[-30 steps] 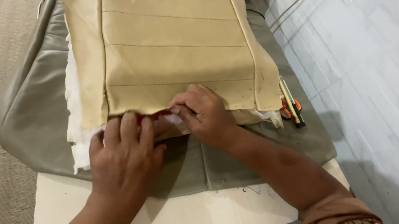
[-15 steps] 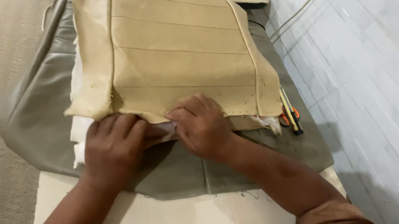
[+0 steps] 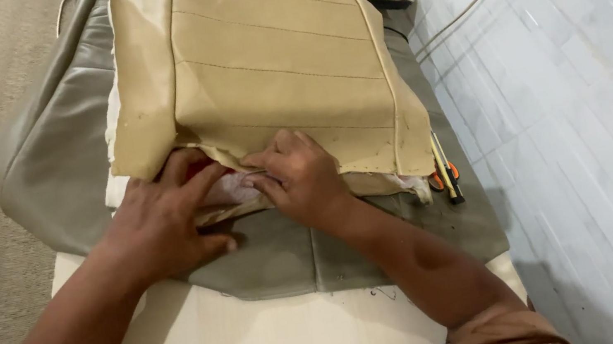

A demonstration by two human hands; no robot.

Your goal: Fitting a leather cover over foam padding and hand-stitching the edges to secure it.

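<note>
Left hand (image 3: 164, 222) flat, fingers spread on the tan stitched seat cover's (image 3: 272, 69) near edge, right hand (image 3: 303, 177) pinching that edge, grey leather (image 3: 44, 159) beneath

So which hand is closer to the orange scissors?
The right hand. It presses on the tan cover's near edge, with the orange scissors off to its right. The left hand sits farther left, beyond the right hand.

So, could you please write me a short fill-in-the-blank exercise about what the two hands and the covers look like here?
1. Both hands press on the near edge of the ____ cover.
2. That cover lies on top of a ____ cover.
3. The left hand and right hand lie ____ each other.
4. The orange-handled tools lie on the side toward the tiled ____.

Missing words: beige; grey; beside; floor
</note>
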